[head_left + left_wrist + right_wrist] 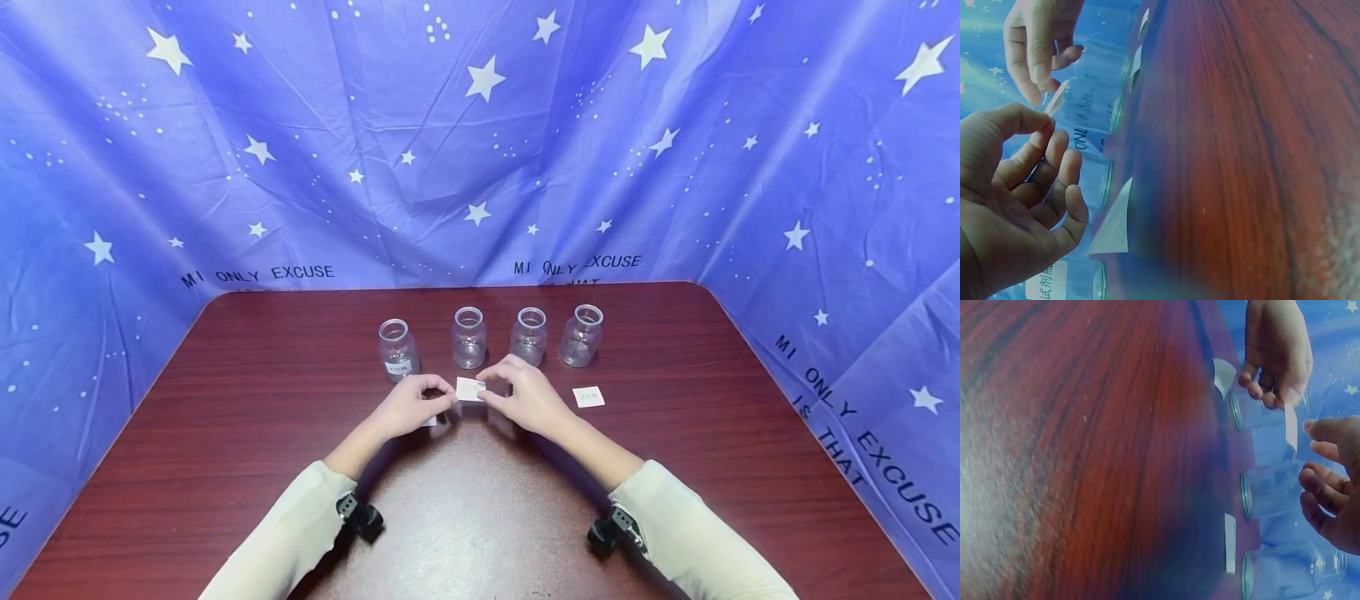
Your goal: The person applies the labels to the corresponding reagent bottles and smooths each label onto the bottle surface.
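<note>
The label is small and thin, so a light pinch at its very edge seems best, with the fingertips off the middle and the two hands pulling evenly; otherwise it could crease or cling to a finger. The left hand grasps it between thumb and forefinger, above the table. The right hand has its fingers bent at the opposite edge; whether they grip or merely hover beside it, I cannot tell. From the middle of the left hand the label lies just short of 3 o'clock; from the right hand, near 9 o'clock. The nearest jar stands at 12 o'clock from the label, and a labelled jar at 10. A spare label lies at 3 o'clock, past the right hand.
</note>
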`<state>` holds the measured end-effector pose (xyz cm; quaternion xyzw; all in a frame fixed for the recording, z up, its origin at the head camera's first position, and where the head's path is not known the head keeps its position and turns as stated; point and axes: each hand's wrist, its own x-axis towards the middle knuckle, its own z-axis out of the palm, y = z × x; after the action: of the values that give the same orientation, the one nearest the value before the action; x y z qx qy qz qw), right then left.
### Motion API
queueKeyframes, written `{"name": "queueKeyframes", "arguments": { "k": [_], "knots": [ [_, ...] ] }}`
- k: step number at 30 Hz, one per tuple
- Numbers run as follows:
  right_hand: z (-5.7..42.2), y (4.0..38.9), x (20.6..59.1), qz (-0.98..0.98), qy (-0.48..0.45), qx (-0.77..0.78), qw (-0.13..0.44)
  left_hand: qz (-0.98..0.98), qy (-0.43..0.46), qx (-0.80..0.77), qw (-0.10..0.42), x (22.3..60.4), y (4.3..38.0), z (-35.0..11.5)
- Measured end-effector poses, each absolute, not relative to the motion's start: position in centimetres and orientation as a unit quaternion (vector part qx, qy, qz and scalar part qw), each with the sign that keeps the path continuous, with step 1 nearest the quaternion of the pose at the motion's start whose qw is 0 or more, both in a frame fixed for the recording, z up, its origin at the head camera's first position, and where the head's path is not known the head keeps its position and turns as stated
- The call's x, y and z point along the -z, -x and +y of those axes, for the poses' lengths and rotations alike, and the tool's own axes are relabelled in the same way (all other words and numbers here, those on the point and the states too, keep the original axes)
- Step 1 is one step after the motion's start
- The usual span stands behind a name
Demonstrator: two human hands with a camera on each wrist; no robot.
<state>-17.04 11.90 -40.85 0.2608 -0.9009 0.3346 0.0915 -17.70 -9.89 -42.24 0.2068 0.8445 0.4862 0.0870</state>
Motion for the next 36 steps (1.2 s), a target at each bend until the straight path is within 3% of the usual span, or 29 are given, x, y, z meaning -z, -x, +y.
{"name": "queueKeyframes", "arguments": {
  "k": [15, 28, 36],
  "knots": [
    [11.5, 16.2, 41.0, -0.890, -0.285, -0.350, 0.061, 0.827, -0.231, -0.496, 0.124, 41.9, 17.4, -9.2],
    [11.4, 16.2, 41.7, -0.870, -0.285, -0.396, 0.074, 0.831, -0.240, -0.492, 0.096, 41.3, 17.0, -8.7],
    [11.6, 16.3, 41.4, -0.867, -0.258, -0.424, 0.050, 0.825, -0.244, -0.502, 0.089, 41.2, 16.9, -8.7]
  ]
}}
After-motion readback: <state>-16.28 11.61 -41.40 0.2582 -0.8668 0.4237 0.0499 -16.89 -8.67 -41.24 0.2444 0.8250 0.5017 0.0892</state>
